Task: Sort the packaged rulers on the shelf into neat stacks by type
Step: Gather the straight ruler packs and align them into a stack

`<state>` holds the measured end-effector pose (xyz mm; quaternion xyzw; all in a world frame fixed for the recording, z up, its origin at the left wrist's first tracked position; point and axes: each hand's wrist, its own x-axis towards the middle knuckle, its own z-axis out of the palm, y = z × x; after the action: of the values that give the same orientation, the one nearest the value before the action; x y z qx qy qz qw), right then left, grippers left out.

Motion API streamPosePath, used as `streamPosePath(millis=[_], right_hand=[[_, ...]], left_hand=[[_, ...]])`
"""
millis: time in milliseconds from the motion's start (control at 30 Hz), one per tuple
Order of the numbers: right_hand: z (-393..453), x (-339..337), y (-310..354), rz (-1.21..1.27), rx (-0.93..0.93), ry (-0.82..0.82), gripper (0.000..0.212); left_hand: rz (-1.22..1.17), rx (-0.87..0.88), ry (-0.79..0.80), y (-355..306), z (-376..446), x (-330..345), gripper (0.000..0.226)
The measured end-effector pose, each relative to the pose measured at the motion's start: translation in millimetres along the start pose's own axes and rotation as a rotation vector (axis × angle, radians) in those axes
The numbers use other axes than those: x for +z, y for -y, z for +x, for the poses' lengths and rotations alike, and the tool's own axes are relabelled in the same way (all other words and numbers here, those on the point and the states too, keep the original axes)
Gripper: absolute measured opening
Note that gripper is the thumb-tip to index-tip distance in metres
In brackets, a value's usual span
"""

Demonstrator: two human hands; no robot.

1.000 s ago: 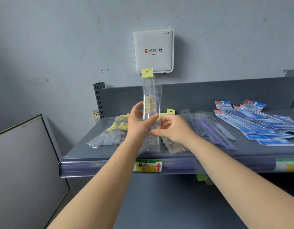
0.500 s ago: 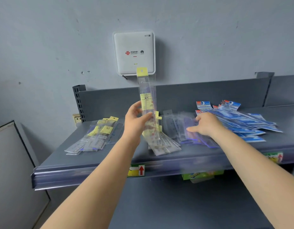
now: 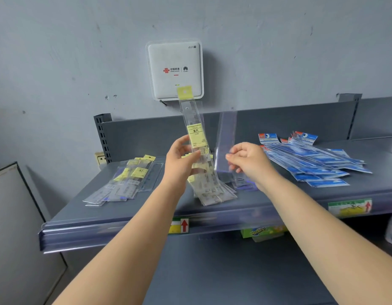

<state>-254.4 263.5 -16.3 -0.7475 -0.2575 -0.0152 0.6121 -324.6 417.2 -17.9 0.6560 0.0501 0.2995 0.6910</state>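
My left hand [image 3: 183, 159] grips a yellow-labelled clear ruler pack [image 3: 193, 119] and holds it upright above the grey shelf [image 3: 146, 208]. My right hand [image 3: 249, 160] pinches a plain clear ruler pack [image 3: 227, 137], also upright, just right of the first. Under the two hands lies a loose pile of clear ruler packs [image 3: 215, 191]. A stack of yellow-labelled packs [image 3: 126, 179] lies at the shelf's left. Several blue-and-white ruler packs [image 3: 311, 159] fan out on the right.
A white router box [image 3: 174, 70] hangs on the wall behind the shelf. The shelf's front rail carries price tags [image 3: 179, 225]. A grey panel [image 3: 19, 227] stands at the lower left. Green packaged goods [image 3: 262, 233] sit on the shelf below.
My right hand has left the purple-tinted packs on the shelf and risen with a clear ruler pack, now upright beside the yellow-labelled one. My left hand keeps holding its pack upright.
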Motion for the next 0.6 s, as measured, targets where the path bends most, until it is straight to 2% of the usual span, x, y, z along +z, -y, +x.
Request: streamPosePath(millis=[33,100,167,200,233,300,367,433,533,600], right_hand=[[1.8,-7.6,-3.7,-0.012,0.012,-0.06,0.015],[9.3,-25.4,-14.6,-0.288,0.064,-0.13,0.004],[12.5,-36.8,-24.4,-0.66,0.137,-0.1,0.02],[11.9,-37.9,-25.6,-0.731,0.144,-0.094,0.03],[11.0,-36.6,-24.9,-0.707,0.123,-0.105,0.035],[3.9,-26.4,-11.6,-0.487,0.031,-0.072,0.036],[-4.3,-7.3,2.4,-0.271,-0.006,0.076,0.031],[-7.4,12.7,6.2,-0.2,-0.022,0.182,0.025],[-1.5,27.0,7.5,-0.103,-0.03,0.153,0.013],[2.0,30.6,9.4,-0.024,-0.002,0.117,0.014]], left_hand=[[-0.005,-0.004,-0.007,0.1,0.2,0.1,0.043],[0.001,-0.008,-0.011,0.1,-0.1,0.9,0.043],[0.017,-0.011,-0.011,1.0,-0.3,1.7,0.045],[0.021,-0.011,-0.01,1.4,-0.4,2.2,0.047],[0.023,-0.011,-0.009,1.7,-0.8,2.6,0.048],[0.018,-0.007,-0.01,2.3,-0.9,3.5,0.05],[0.016,0.007,-0.01,2.7,-1.4,4.6,0.049],[0.004,0.017,-0.013,1.6,-2.3,4.6,0.047],[-0.05,0.011,-0.056,-1.7,-3.1,-5.0,0.041],[-0.053,0.012,-0.103,-3.0,-3.8,-16.1,0.04]])
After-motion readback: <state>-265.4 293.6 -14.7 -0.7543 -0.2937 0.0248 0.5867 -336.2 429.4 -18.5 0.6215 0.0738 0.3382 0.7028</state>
